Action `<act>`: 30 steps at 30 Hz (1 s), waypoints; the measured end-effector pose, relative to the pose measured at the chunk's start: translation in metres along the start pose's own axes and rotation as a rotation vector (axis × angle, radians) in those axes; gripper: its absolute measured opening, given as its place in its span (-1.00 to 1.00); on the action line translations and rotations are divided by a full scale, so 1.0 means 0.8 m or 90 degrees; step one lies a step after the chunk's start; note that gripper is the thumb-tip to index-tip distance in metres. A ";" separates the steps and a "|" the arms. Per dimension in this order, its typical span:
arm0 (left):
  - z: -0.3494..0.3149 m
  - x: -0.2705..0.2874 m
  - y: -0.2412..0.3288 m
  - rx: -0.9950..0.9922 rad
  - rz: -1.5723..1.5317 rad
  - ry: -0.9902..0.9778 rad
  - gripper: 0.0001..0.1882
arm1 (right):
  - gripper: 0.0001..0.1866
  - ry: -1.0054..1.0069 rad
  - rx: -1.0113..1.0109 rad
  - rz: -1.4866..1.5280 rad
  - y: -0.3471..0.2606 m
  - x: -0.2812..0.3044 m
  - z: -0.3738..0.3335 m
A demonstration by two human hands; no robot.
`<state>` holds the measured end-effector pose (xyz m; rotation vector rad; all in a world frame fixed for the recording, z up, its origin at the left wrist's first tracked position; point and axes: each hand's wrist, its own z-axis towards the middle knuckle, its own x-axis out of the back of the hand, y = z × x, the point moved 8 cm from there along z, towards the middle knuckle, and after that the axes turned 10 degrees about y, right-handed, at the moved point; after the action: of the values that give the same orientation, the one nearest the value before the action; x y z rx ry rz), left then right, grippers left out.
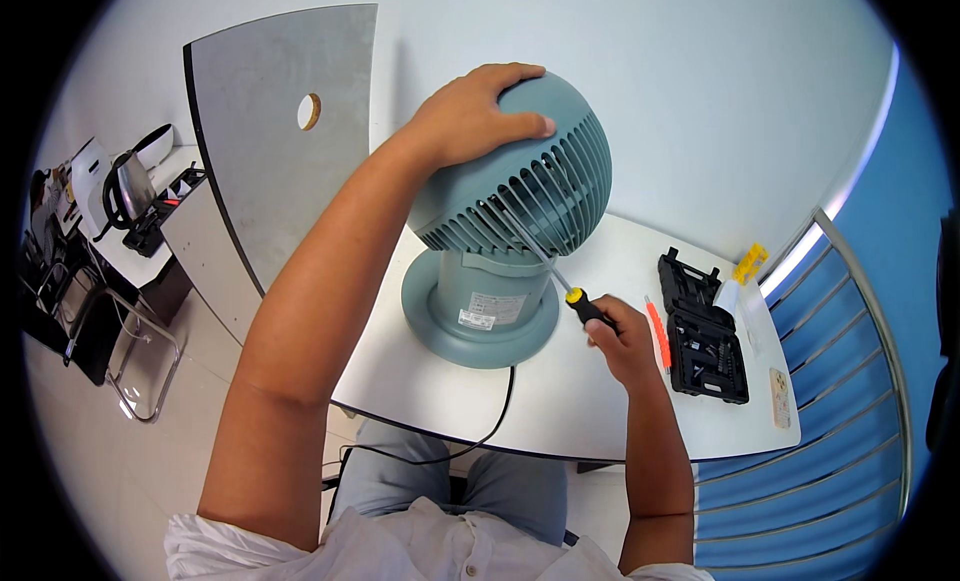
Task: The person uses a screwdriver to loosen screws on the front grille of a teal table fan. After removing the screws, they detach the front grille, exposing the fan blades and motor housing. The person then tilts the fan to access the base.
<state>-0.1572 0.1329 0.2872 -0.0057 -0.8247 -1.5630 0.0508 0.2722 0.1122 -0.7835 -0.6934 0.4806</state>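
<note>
A teal fan with a round slatted head stands upright on its round base on the white table. Across the top of the fan head lies my left hand, thumb and fingers spread over the smooth shell. My right hand is closed around the black and yellow handle of a screwdriver. Its long metal shaft runs up and to the left to the slats, and the tip reaches in among them; I cannot make out what it touches inside. A pale label shows on the fan's neck.
An open black tool case lies at the right, with an orange-red stick-shaped tool beside it. Yellow pieces stand behind. A grey panel rises at the left, metal railing at the right. The fan's black cord drops over the front edge.
</note>
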 end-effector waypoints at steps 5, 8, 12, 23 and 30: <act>-0.001 -0.001 0.001 0.000 0.002 0.004 -0.21 | -0.63 0.299 0.287 -0.330 -0.048 -0.007 -0.025; -0.001 0.001 -0.003 0.002 0.001 0.008 -0.20 | -0.64 0.229 0.069 -0.276 -0.024 -0.018 -0.019; -0.002 0.002 -0.004 0.005 0.001 0.006 -0.19 | -0.73 0.117 -0.095 -0.144 -0.024 -0.018 -0.017; -0.001 0.001 -0.003 0.008 -0.001 0.014 -0.20 | -0.69 0.107 0.094 -0.119 -0.029 -0.009 -0.017; -0.002 0.003 -0.002 0.001 0.004 0.018 -0.19 | -0.64 0.126 0.019 -0.208 -0.015 -0.015 -0.014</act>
<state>-0.1582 0.1301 0.2865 0.0151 -0.8036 -1.5537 0.0525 0.2524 0.1111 -0.6642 -0.6129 0.1141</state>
